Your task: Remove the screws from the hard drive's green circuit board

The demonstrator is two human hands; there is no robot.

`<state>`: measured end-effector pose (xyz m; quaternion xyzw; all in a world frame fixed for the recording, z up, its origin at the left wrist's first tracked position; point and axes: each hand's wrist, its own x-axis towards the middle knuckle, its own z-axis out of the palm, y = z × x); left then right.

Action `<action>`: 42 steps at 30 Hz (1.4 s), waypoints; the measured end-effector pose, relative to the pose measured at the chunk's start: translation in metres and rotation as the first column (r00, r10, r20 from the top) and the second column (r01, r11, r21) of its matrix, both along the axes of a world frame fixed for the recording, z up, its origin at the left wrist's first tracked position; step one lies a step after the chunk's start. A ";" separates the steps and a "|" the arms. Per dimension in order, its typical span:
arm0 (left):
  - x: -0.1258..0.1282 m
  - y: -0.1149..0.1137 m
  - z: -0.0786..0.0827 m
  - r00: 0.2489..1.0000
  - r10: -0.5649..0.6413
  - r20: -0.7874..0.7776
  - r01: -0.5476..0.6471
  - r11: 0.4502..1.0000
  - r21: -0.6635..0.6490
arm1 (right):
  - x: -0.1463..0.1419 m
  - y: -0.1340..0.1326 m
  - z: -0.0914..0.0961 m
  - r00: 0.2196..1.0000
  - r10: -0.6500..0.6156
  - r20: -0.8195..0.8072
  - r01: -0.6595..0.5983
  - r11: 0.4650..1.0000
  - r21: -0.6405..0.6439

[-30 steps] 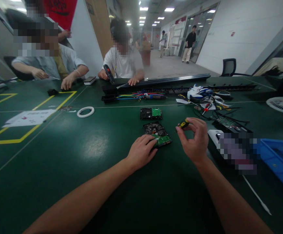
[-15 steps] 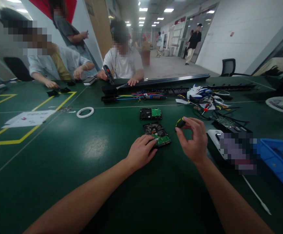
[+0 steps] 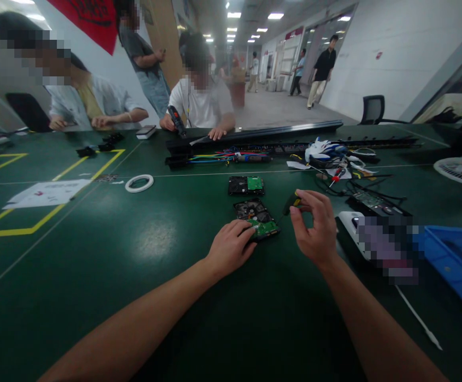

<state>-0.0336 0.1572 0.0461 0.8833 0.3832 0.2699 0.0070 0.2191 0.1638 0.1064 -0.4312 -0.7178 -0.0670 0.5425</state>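
A hard drive [image 3: 255, 215] with a green circuit board lies in front of me on the green table. My left hand [image 3: 231, 246] rests on its near corner, fingers flat, pressing it down. My right hand [image 3: 314, 228] is closed in a pinch on the black and yellow handle of a small screwdriver [image 3: 291, 201], held upright just right of the drive, its tip pointing down toward the drive's right edge. A second hard drive [image 3: 246, 185] lies a little farther back.
A long black rack unit with coloured wires [image 3: 250, 148] spans the table's far side, with a person working at it. Tools and cables [image 3: 334, 164] lie at the right. A blue tray [image 3: 457, 265], a white tape ring [image 3: 139, 183] and a paper sheet [image 3: 48, 192] are nearby.
My right hand has shifted slightly left and tilted the screwdriver more upright, closer to the drive. My left hand stays put. People in the background have moved.
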 end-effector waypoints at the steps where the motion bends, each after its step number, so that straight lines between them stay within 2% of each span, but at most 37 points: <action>1: 0.000 0.000 0.000 1.000 -0.001 -0.002 0.001 1.000 -0.001 | 0.000 0.000 0.000 1.000 0.008 -0.003 -0.008 1.000 -0.009; 6: 0.000 0.000 0.000 1.000 -0.006 0.006 0.006 1.000 0.002 | 0.001 0.002 -0.004 0.996 0.070 -0.058 -0.072 0.996 -0.043; 14: 0.000 0.001 -0.002 1.000 -0.007 0.012 0.007 1.000 0.000 | 0.000 0.000 0.002 0.999 0.026 0.031 -0.026 1.000 -0.018; 19: 0.000 0.001 -0.002 1.000 -0.005 0.011 0.004 1.000 0.005 | 0.001 0.002 -0.001 1.000 0.030 0.004 -0.030 0.999 -0.016; 24: 0.000 0.001 0.000 1.000 0.000 0.000 0.000 1.000 -0.002 | 0.002 0.004 -0.005 0.997 0.065 -0.051 -0.069 0.995 -0.070; 31: 0.000 0.001 -0.002 1.000 -0.004 0.002 0.004 1.000 -0.005 | 0.001 0.001 -0.001 1.000 0.012 0.011 -0.011 1.000 -0.024; 38: 0.000 0.001 -0.002 1.000 -0.009 0.001 0.009 1.000 -0.013 | 0.003 0.005 -0.007 0.996 0.046 -0.072 -0.053 0.994 -0.091; 42: 0.000 0.001 -0.002 1.000 -0.009 0.016 0.009 1.000 -0.008 | 0.002 0.004 -0.006 0.999 0.005 -0.047 -0.007 0.999 -0.040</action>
